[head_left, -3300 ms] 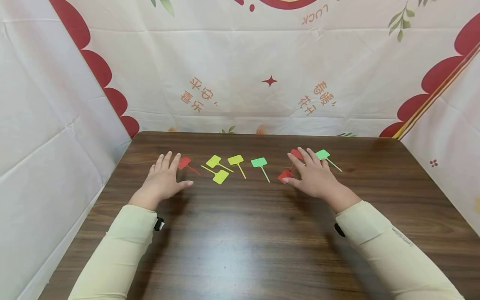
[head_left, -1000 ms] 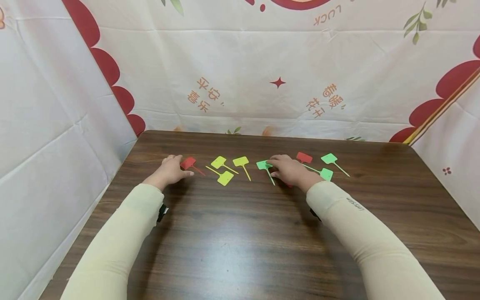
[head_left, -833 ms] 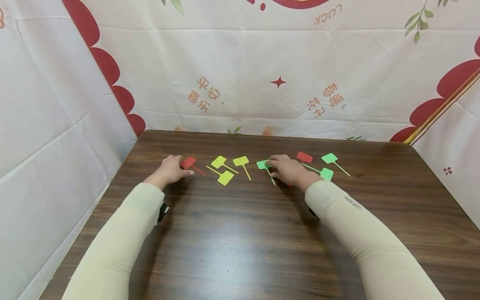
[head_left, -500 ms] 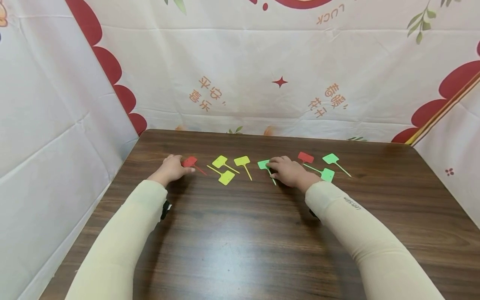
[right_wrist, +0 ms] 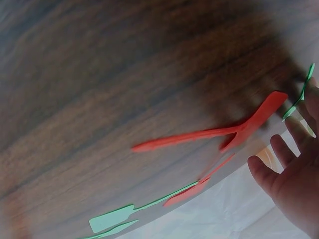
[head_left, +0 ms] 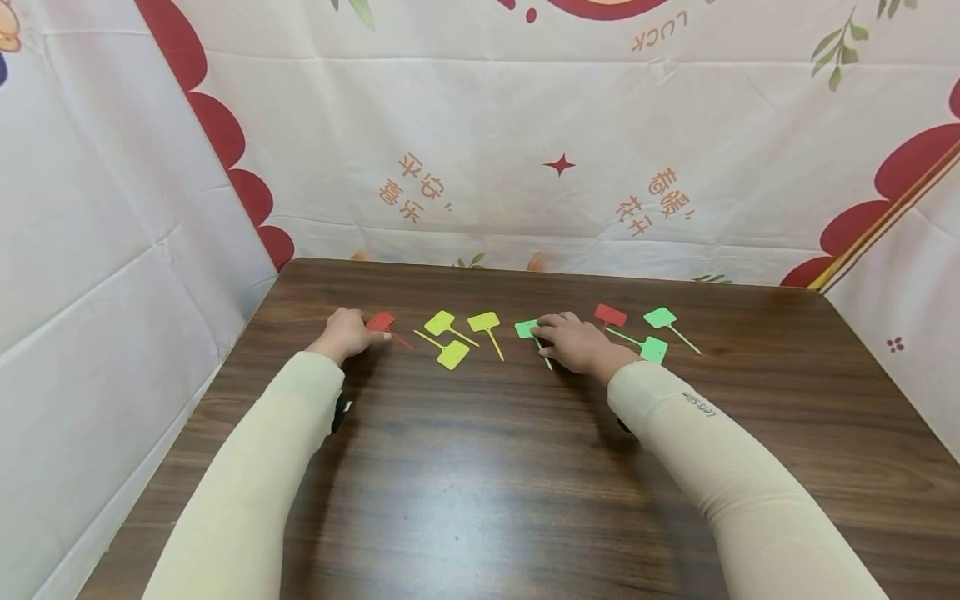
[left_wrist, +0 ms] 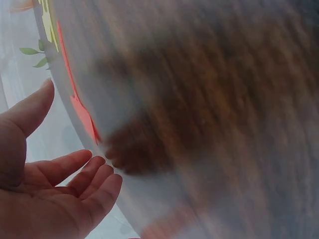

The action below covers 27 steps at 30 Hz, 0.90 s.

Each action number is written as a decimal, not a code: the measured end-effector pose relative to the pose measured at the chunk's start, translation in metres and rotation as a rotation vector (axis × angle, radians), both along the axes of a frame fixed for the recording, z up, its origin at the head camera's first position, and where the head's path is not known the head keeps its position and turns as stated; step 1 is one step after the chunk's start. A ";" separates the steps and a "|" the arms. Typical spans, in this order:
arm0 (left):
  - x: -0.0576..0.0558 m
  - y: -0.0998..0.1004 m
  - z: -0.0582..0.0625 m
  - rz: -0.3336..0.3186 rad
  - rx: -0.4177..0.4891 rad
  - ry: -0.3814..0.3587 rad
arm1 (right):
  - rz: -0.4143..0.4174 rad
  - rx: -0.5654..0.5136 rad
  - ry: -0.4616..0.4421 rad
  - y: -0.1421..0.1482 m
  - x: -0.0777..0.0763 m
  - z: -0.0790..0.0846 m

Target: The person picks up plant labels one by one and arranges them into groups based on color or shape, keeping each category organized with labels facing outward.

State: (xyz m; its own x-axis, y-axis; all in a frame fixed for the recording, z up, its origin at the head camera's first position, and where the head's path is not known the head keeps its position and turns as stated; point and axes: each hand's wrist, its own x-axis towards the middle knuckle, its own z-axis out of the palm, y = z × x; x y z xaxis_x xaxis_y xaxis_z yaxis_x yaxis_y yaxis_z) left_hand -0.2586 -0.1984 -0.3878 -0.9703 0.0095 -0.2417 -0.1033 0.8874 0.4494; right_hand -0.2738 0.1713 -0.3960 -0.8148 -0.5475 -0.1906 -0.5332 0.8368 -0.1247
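Note:
Several flat plastic plant labels with thin stalks lie in a row on the table. In the head view my left hand (head_left: 347,332) is at a red plant label (head_left: 380,322), its thumb close to the label's near edge. The left wrist view shows that hand's fingers loosely bent and the thumb well apart from them, beside the red label. My right hand (head_left: 576,343) reaches over a green plant label (head_left: 525,328), fingertips at its plate and thumb near its stalk; the label lies flat. Another red label (right_wrist: 261,114), hidden beneath this hand in the head view, shows in the right wrist view.
Between the hands lie yellow labels (head_left: 453,355). Right of the right hand are a red label (head_left: 611,315) and two green labels (head_left: 660,317). The dark wooden table (head_left: 465,467) is bounded by a white printed cloth (head_left: 480,150) at the back and sides.
My right hand has moved left from the red labels to the green one, uncovering another green label. The left hand's fingers have bent, and it has shifted slightly right toward the red label.

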 end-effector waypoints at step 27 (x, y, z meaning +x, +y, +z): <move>-0.007 0.021 -0.008 0.277 0.063 0.002 | -0.002 0.005 -0.007 -0.002 0.003 0.005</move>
State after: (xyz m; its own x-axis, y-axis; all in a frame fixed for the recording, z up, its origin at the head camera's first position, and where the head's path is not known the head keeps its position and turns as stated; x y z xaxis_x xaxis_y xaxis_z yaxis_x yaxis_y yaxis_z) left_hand -0.2653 -0.1771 -0.3961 -0.9384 -0.2411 -0.2477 -0.3372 0.7956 0.5033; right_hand -0.2709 0.1693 -0.3912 -0.8143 -0.5451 -0.1992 -0.5309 0.8383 -0.1237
